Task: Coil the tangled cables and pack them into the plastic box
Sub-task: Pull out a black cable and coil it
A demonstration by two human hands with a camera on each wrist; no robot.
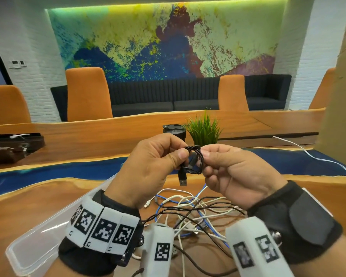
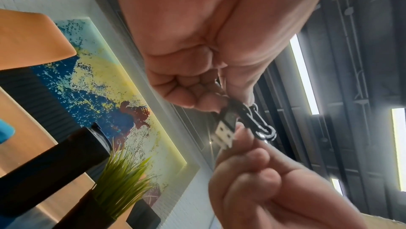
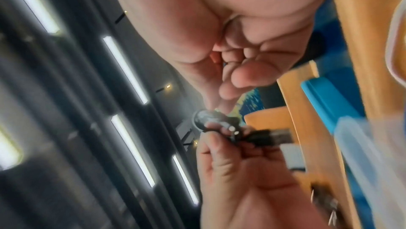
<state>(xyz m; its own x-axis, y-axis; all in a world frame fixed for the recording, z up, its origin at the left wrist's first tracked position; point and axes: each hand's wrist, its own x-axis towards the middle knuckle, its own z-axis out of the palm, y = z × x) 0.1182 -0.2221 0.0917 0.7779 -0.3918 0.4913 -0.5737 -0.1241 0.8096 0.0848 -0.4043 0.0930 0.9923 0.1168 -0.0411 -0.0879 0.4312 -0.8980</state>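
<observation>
Both hands hold a small black cable coil [image 1: 195,159] up over the wooden table [image 1: 38,198]. My left hand [image 1: 181,152] pinches the coil's left side, and the coil's USB plug [image 1: 182,179] hangs below it. My right hand [image 1: 205,154] pinches the coil's right side. In the left wrist view the coil [image 2: 259,123] and plug [image 2: 224,132] sit between the two hands. The right wrist view is blurred but shows the coil [image 3: 211,119] too. A tangle of white, blue and black cables [image 1: 190,212] lies on the table beneath my hands. The clear plastic box [image 1: 34,242] lies at the lower left.
A potted green plant [image 1: 204,129] and a black tumbler [image 1: 174,130] stand just beyond my hands. A white cable [image 1: 312,156] trails off to the right. A cardboard panel [image 1: 342,92] rises at the right edge. Dark items [image 1: 12,146] sit at the far left.
</observation>
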